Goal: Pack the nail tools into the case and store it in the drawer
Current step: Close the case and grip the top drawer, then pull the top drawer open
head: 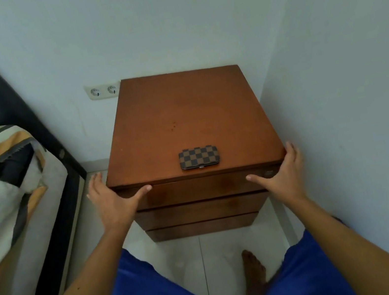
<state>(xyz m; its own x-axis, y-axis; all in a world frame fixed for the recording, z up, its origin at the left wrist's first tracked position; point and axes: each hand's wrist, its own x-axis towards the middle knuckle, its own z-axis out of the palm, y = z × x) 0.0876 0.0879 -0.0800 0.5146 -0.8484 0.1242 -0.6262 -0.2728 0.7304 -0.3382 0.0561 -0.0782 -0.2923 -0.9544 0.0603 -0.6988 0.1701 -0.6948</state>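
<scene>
A small brown checkered case [198, 156] lies shut near the front edge of a brown wooden nightstand [182, 113]. No loose nail tools are in sight. The top drawer [195, 189] is closed, with two more drawer fronts below it. My left hand [111, 198] rests against the nightstand's front left corner, fingers along the side and thumb on the top drawer front. My right hand [280, 171] mirrors it at the front right corner, thumb on the drawer front. Neither hand holds anything.
A bed with a striped cover [0, 186] and dark frame stands close on the left. A double wall socket [103, 91] sits behind the nightstand. A white wall is tight against the right side. White floor tiles and my bare foot [254, 272] show below.
</scene>
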